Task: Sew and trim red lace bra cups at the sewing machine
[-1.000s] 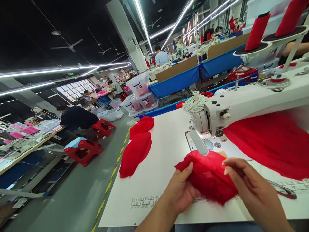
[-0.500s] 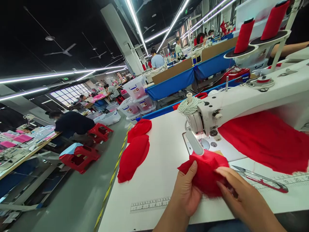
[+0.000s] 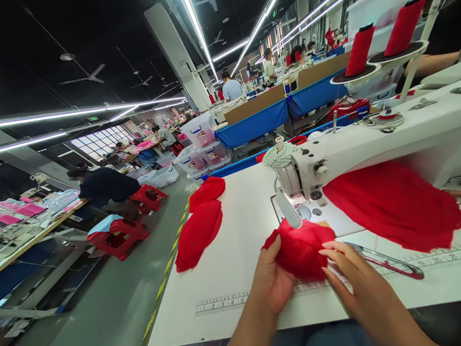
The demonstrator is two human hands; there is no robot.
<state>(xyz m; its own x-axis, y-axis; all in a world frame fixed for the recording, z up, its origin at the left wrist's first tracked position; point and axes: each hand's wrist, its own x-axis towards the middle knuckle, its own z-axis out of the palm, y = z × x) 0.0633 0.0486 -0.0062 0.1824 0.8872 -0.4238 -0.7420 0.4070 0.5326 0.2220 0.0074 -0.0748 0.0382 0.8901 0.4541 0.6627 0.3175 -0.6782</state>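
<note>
A small piece of red fabric (image 3: 304,252) lies in front of the needle area of a white sewing machine (image 3: 298,180). My left hand (image 3: 275,283) grips its left edge, the thumb on top and the fingers underneath. At the right edge, my right hand (image 3: 355,276) pinches the cloth between thumb and fingertips. Partly under the fabric runs a ruler scale (image 3: 223,303) printed on the white table. Thread snips (image 3: 392,264) with a red part lie just beyond my right hand.
Two red fabric pieces (image 3: 200,235) rest on the table's left side. A larger red cloth (image 3: 392,206) lies beneath the machine arm. Red thread cones (image 3: 360,50) stand at upper right. Stacked clear bins (image 3: 200,129), a red stool (image 3: 118,238) and people at other stations are beyond.
The fabric between my hands has shifted slightly left and looks flatter. My right hand's fingers have moved up along its right edge. The view has turned slightly.
</note>
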